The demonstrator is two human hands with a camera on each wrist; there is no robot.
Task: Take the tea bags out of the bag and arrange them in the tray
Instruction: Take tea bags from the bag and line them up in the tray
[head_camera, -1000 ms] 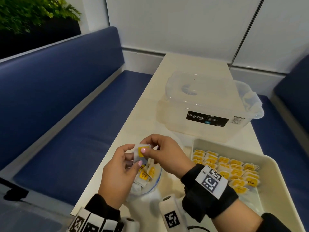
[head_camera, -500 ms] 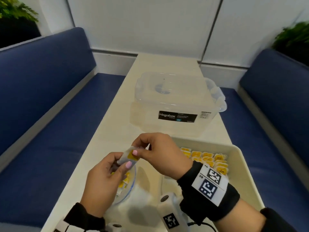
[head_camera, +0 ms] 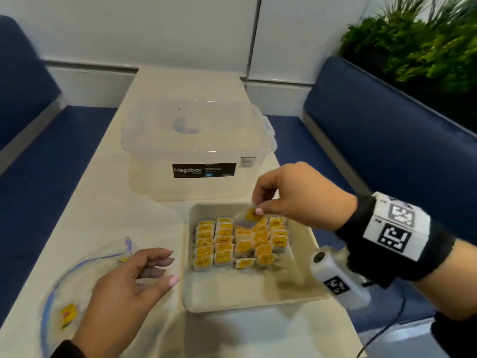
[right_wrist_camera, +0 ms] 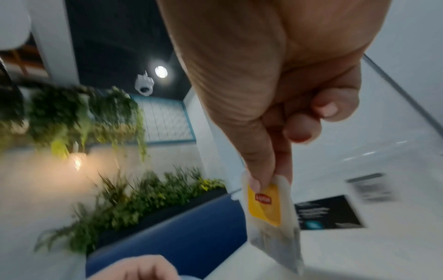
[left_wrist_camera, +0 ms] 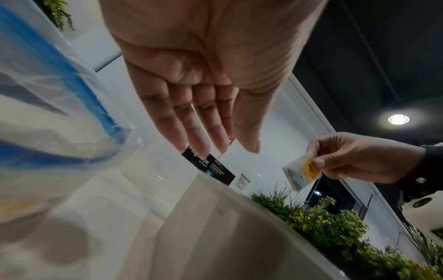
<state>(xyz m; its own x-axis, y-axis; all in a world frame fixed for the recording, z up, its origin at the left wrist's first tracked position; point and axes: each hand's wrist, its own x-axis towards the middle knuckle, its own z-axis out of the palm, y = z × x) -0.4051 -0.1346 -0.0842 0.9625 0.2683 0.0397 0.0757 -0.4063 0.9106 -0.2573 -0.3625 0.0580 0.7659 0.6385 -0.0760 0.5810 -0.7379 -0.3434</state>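
A cream tray (head_camera: 247,295) sits on the table right of centre, with several yellow-tagged tea bags (head_camera: 224,246) in rows at its far end. My right hand (head_camera: 260,206) pinches one tea bag (head_camera: 247,217) by its yellow tag above the far rows; the same tea bag (right_wrist_camera: 266,206) hangs from thumb and forefinger in the right wrist view and shows as a tea bag (left_wrist_camera: 302,174) in the left wrist view. A clear zip bag (head_camera: 77,277) with a blue seal lies at the near left, a yellow-tagged tea bag (head_camera: 68,312) inside. My left hand (head_camera: 160,267) hovers beside it, fingers relaxed, holding nothing.
A clear lidded storage box (head_camera: 196,146) labelled Megabox stands just behind the tray. Blue bench seats (head_camera: 374,140) flank the narrow table, and green plants (head_camera: 418,45) line the right. A cable (head_camera: 382,332) trails off the table's near right edge.
My right hand has carried the tea bag from over the zip bag rightward to above the tray's far rows. My left hand let go of it and now hovers beside the zip bag.
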